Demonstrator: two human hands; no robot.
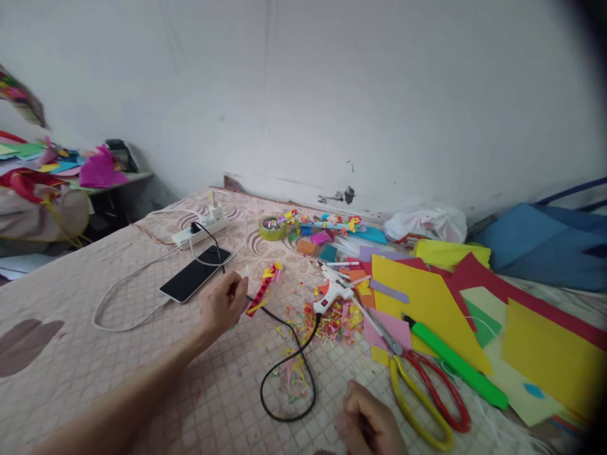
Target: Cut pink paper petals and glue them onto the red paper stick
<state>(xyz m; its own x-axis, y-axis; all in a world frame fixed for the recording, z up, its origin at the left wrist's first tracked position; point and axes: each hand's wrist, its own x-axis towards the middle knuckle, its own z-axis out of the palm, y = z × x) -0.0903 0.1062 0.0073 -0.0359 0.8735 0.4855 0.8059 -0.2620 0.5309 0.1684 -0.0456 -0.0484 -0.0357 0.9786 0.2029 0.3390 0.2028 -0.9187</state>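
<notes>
My left hand [222, 304] reaches out over the pink quilted bed cover [95, 354], fingers curled in a pinch beside a red strip with yellow paper bits [262, 290]; what it pinches is hidden. A black phone [194, 273] lies just left of that hand. My right hand [370, 422] rests low at the bottom edge, fingers closed, close to the yellow and red scissors [417, 385]. A white glue gun [332, 292] lies between the hands, its black cord [289, 366] looping toward me.
Yellow, red and pink paper sheets [427, 297] and a green cutter [458, 365] lie at right. Paper scraps, a tape roll [272, 228] and a white power strip [199, 232] sit near the wall. Blue cloth [535, 243] lies far right; a cluttered shelf is at left.
</notes>
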